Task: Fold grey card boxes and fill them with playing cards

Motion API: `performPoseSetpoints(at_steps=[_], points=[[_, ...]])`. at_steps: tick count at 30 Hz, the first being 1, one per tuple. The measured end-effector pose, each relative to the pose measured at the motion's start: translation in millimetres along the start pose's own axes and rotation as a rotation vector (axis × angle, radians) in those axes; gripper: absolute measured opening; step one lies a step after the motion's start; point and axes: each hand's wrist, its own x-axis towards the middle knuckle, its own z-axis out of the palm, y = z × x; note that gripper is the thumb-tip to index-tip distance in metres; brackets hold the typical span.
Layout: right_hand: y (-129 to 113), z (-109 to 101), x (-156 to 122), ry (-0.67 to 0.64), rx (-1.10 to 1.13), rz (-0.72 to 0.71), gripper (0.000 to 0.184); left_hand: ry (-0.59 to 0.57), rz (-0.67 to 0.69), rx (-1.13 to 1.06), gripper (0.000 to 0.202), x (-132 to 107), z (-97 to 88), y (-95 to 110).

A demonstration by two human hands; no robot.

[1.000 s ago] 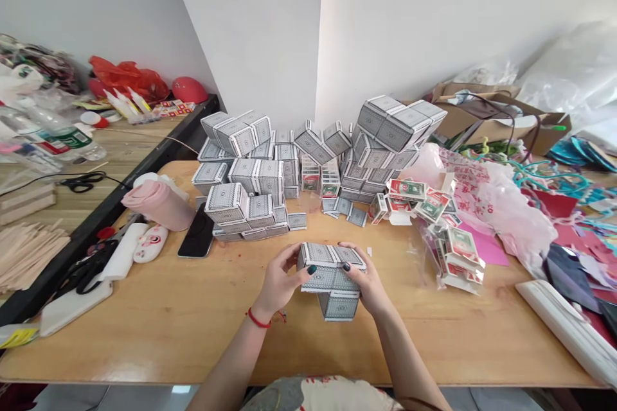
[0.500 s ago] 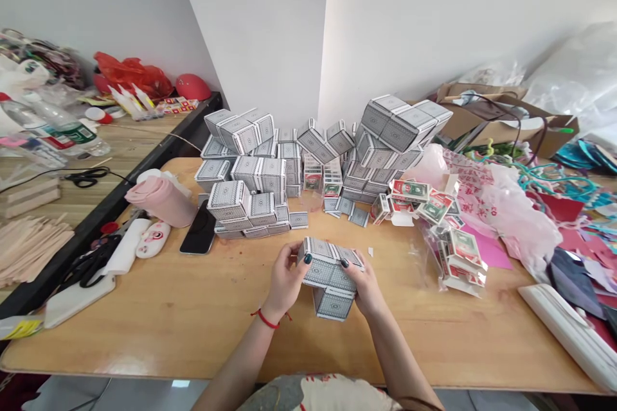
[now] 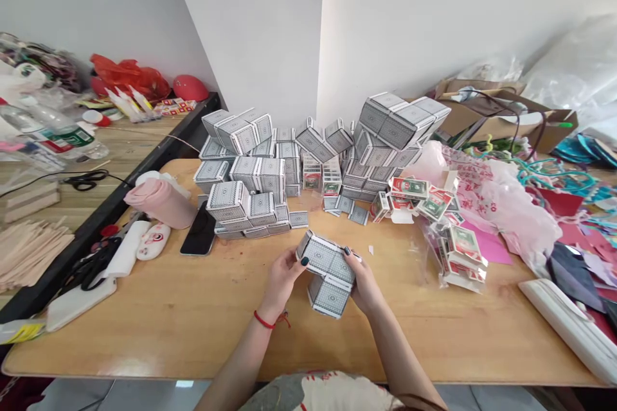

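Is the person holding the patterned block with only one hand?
No, the left hand and the right hand both hold the patterned block.

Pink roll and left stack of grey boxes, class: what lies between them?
A black phone lies between the pink roll and the box stack; the head view shows it.

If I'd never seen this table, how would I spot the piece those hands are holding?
On the wooden table, find the grey-patterned stacks near the wall. In front of them, between the left hand and the right hand, is the grey-patterned piece. Unlike those stacks, it is hand-held, with one block jutting below a wider row.
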Motion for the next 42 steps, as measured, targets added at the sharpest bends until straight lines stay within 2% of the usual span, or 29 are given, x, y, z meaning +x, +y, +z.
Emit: performPoseSetpoints(at_steps=[5,8,15,21,27,29,32,34,38,42], points=[[4,-5,1,-0.05,0.014,0.104,0.04,0.168,-0.001,0.211,0.034,4,-3.2,-4],[5,-9,4,-0.045,-0.011,0.104,0.046,0.193,-0.009,0.324,0.036,4,-2.0,-2],[5,-2,3,-0.005,-0.04,0.044,0.05,0.248,0.007,0.29,0.036,2,1.7,-4],[5,2,1,0.008,-0.026,-0.002,0.044,0.252,0.003,0.215,0.032,4,2.5,-5],[6,-5,3,0.003,-0.027,-0.03,0.042,0.115,-0.07,0.063,0.029,2,8.8,0],[4,-4,1,-0.062,-0.048,-0.022,0.042,0.116,-0.071,0.017,0.028,2,10.0,0],[-1,1,-5,-0.231,-0.116,0.015,0.049,0.162,-0.044,-0.027,0.03,3,10.6,-1],[-2,4,-9,-0.285,-0.143,0.014,0.053,0.201,-0.025,-0.027,0.032,4,10.3,-3],[-4,7,-14,-0.221,-0.159,-0.036,0.051,0.236,0.01,-0.003,0.031,5,8.1,-7],[-9,11,-15,-0.179,-0.186,-0.095,0.054,0.184,0.02,-0.007,0.03,5,6.1,-8]])
